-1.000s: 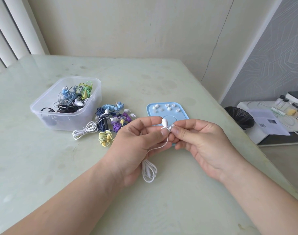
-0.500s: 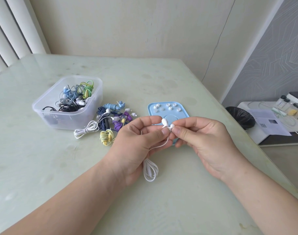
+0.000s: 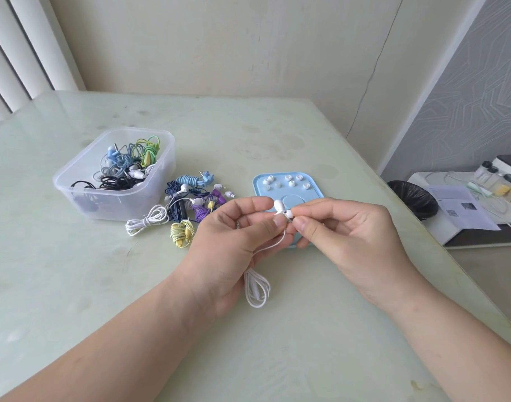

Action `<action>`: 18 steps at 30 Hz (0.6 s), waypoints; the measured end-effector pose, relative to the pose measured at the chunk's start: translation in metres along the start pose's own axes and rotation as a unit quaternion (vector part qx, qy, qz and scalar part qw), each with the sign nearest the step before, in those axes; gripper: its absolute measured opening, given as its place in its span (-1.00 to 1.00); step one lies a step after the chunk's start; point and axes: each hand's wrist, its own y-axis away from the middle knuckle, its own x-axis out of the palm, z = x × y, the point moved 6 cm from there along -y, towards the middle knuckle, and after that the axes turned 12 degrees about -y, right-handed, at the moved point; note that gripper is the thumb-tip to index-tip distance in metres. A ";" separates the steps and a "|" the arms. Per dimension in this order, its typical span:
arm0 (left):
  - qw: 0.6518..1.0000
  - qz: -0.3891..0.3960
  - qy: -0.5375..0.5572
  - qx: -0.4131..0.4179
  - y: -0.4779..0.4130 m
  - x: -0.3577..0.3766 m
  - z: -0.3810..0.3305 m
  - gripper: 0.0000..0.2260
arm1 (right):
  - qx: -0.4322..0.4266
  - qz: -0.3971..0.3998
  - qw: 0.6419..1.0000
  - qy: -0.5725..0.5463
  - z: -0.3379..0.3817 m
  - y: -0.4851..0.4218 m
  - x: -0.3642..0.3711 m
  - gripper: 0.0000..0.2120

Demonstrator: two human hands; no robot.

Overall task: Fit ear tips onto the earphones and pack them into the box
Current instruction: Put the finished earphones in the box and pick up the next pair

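Observation:
My left hand [image 3: 234, 236] pinches a white earphone pair [image 3: 279, 207] at its buds, and the coiled white cable [image 3: 257, 288] hangs below the palm. My right hand [image 3: 350, 230] pinches one bud, or the tip on it, [image 3: 289, 214] between thumb and forefinger. Both hands meet just in front of a light blue tray [image 3: 315, 188] that carries several white ear tips [image 3: 290, 181]. A clear plastic box [image 3: 115, 204] at the left holds several bundled earphones [image 3: 126, 169].
A pile of bundled earphones [image 3: 190, 201] in white, blue, purple and yellow lies between the box and the tray. The table's right edge runs close to my right arm. Beyond it stand a black bin [image 3: 413, 198] and a low white shelf [image 3: 466, 204] with papers.
Both hands stay together on the white earphone; the right fingers have shifted slightly on the bud. Nothing else on the table has moved.

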 end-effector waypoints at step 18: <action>0.999 0.039 -0.031 0.007 0.003 0.005 -0.002 -0.67 | -0.050 0.044 0.991 0.115 0.004 -0.001 -0.005 -0.87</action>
